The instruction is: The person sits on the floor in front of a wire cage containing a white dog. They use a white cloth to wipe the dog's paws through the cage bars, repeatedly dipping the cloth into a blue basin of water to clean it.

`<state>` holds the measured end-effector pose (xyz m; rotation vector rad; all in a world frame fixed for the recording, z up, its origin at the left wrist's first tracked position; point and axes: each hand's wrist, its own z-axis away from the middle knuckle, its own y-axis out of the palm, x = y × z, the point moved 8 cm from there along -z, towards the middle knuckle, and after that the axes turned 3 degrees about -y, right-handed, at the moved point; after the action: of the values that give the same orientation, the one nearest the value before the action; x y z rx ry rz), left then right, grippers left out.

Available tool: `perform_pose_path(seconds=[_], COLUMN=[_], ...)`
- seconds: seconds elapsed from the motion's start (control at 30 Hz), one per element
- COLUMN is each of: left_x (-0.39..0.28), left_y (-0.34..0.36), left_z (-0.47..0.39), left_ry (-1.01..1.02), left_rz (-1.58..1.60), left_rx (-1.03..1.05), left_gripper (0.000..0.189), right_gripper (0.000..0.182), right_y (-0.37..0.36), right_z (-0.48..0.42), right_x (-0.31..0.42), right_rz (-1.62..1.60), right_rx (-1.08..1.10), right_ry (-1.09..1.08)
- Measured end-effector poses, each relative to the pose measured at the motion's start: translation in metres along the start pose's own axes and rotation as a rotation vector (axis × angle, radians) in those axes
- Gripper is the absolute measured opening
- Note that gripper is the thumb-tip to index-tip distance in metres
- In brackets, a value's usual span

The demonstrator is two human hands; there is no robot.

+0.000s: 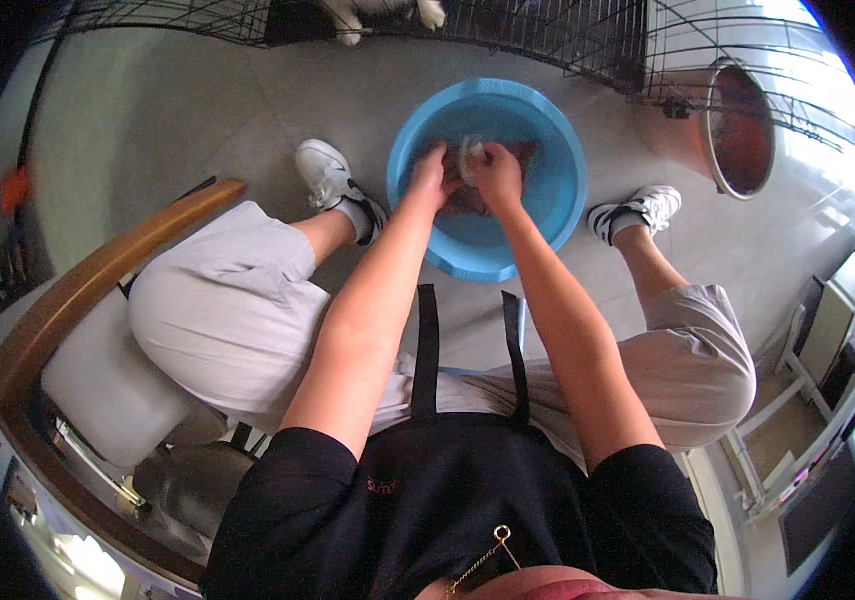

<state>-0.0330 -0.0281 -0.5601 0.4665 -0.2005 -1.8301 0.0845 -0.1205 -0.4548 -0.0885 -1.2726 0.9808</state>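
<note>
A round blue plastic basin (405, 154) stands on the floor between my feet. Inside it lies a dark reddish-brown cloth (465, 202), seemingly in water. My right hand (501, 178) is over the cloth, its fingers closed on a small whitish object (470, 154) that is blurred and hard to identify. Close beside it, my left hand (431, 180) reaches into the basin at the cloth's left side, thumb up. Its fingers are partly hidden, so its grip on the cloth cannot be made out.
A black wire pet cage (532, 30) runs along the far side, with an animal's white paws (431, 13) at its edge. To the right is a reddish bin (742, 135) with a pale rim. A curved wooden armrest (112, 240) borders my left; a white frame (795, 375) stands at right.
</note>
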Motion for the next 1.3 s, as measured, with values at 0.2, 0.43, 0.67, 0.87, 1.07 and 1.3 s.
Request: perform_pose_path(seconds=[0.2, 0.43, 0.67, 0.87, 1.07, 1.3], left_x=[-0.007, -0.002, 0.016, 0.021, 0.031, 0.011], left_y=[0.055, 0.094, 0.133, 0.148, 0.148, 0.125], left_z=[0.05, 0.1, 0.146, 0.143, 0.145, 0.116], left_ry=[-0.086, 0.076, -0.097, 0.044, 0.185, 0.135], left_rz=[-0.083, 0.029, -0.093, -0.223, -0.375, -0.198], left_rx=[0.214, 0.141, 0.119, 0.166, 0.093, 0.175], left_gripper=[0.052, 0.053, 0.063, 0.073, 0.069, 0.054], right_gripper=[0.031, 0.041, 0.045, 0.044, 0.051, 0.051], right_y=[0.005, -0.053, -0.095, -0.101, -0.111, -0.059], right_z=[0.015, 0.051, 0.069, 0.064, 0.068, 0.044], right_x=[0.034, 0.087, 0.079, 0.077, 0.044, 0.053], right_rz=[-0.556, 0.19, 0.111, -0.012, 0.053, -0.916], right_rx=[0.01, -0.204, -0.474, -0.39, -0.54, -0.049], right_ry=[0.104, -0.101, -0.226, -0.265, -0.082, 0.037])
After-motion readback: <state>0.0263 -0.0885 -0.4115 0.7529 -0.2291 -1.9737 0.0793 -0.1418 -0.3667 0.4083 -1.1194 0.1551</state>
